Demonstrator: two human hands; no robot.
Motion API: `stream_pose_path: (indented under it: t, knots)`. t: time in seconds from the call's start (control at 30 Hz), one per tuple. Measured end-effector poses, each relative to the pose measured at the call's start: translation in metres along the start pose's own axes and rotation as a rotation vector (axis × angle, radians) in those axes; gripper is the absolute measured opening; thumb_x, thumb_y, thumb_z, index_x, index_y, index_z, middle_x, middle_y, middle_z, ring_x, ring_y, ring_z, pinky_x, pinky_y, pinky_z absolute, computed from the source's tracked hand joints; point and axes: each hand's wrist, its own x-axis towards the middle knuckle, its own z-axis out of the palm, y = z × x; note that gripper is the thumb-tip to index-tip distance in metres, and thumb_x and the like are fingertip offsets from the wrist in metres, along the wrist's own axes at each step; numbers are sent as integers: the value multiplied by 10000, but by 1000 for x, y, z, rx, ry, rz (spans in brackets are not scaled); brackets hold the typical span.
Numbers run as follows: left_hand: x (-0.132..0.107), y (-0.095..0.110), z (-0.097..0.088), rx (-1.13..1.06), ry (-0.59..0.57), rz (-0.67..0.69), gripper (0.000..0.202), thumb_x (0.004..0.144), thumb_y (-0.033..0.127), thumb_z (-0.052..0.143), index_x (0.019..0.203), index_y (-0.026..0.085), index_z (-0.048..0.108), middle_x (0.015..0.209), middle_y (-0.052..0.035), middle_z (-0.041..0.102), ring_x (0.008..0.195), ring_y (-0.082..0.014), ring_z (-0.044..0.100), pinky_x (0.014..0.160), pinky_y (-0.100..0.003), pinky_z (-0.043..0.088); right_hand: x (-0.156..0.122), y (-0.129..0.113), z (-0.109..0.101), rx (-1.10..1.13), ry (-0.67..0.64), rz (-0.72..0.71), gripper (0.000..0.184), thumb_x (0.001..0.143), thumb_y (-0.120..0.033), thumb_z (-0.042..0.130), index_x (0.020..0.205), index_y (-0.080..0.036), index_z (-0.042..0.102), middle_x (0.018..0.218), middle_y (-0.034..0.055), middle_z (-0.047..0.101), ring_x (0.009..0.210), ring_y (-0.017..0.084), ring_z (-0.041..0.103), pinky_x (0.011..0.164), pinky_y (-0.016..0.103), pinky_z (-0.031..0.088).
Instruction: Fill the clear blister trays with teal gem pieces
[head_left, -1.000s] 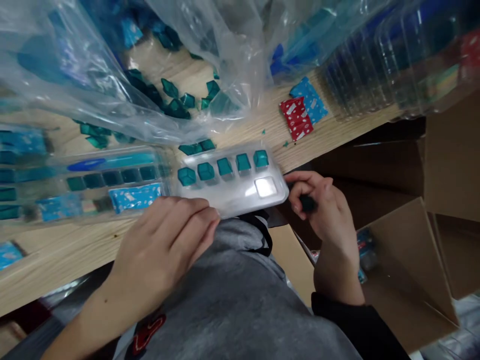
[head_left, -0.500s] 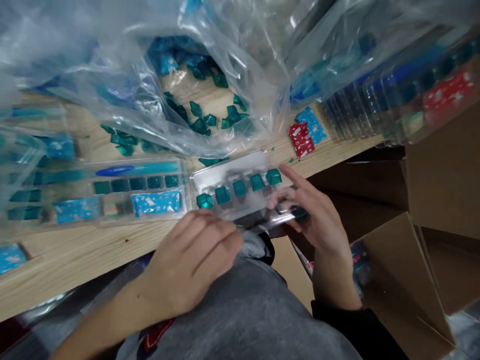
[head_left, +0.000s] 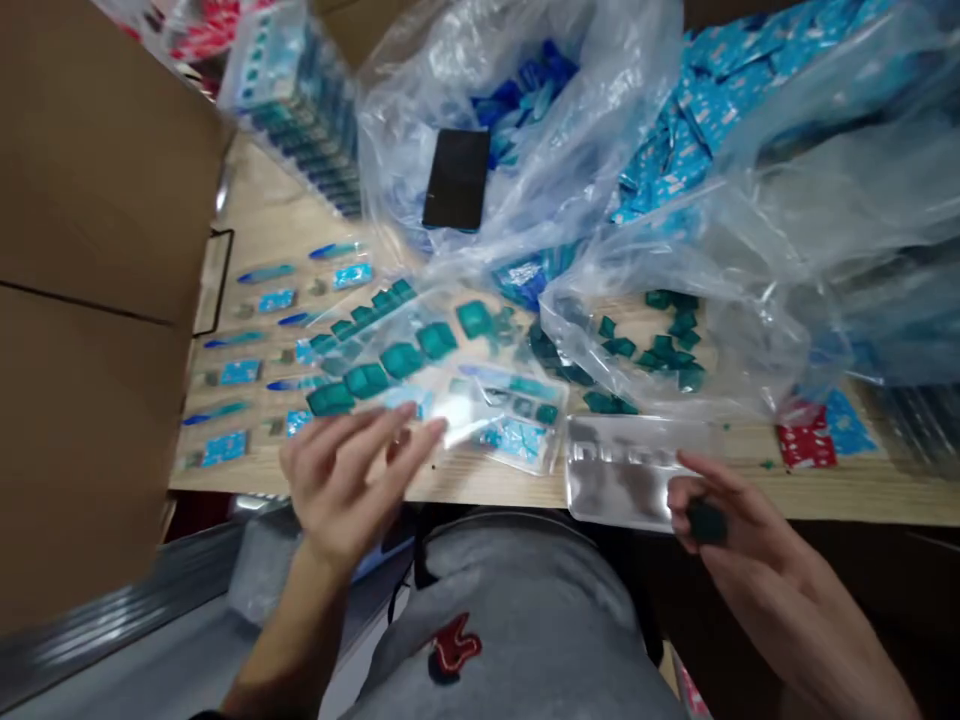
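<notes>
My left hand (head_left: 352,470) grips the lower edge of a clear plastic tray (head_left: 450,410), lifted and tilted above the table. In it sits a row of several teal gem-shaped pieces (head_left: 401,360). Between the curled fingers of my right hand (head_left: 739,535) is a dark green piece (head_left: 706,520), its shape blurred. Beside those fingers, a second clear tray (head_left: 615,485) with vacant slots lies at the table's front edge. Under the lifted tray is a filled pack (head_left: 517,440) with a blue stick, dark pieces and a blue sachet.
More filled packs (head_left: 240,372) lie at left, before stacked packs (head_left: 300,110). Plastic bags (head_left: 615,30) of blue and green pieces cover the back, with a black phone (head_left: 456,180) on one. Red sachet (head_left: 806,435) at right. Cardboard (head_left: 82,400) borders the left.
The view has swung left. The tray with the teal pieces has moved from in front of me to the left, now in my left hand. A vacant tray shows by my right hand.
</notes>
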Motion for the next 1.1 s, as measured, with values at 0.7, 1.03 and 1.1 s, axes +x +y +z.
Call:
stream_pose_path:
  t: [0.7,1.03,1.1]
  knots:
    - [12,20,36,-485,-176,-218,426,915,92,578,1291,278,505,1197,-81,651,1092,-253,641,916,-469,532,4,-2,64,444,-236,-108,231,840,-359,737,1055,-284,695,1001,16,776,885,186,769,793,360,657]
    - [20,26,47,-522,-241,-254,315,935,109,557,1211,260,561,1178,-74,672,1105,-246,639,934,-484,522,15,24,17,-88,165,-299,215,821,-307,714,1031,-270,696,894,-6,692,767,132,649,753,297,566]
    - [28,29,44,-548,-234,-250,296,939,109,556,1200,250,574,1183,-66,676,1102,-223,639,942,-456,518,19,30,3,-350,265,-411,213,846,-238,665,1056,-263,677,927,5,692,846,159,647,809,335,530]
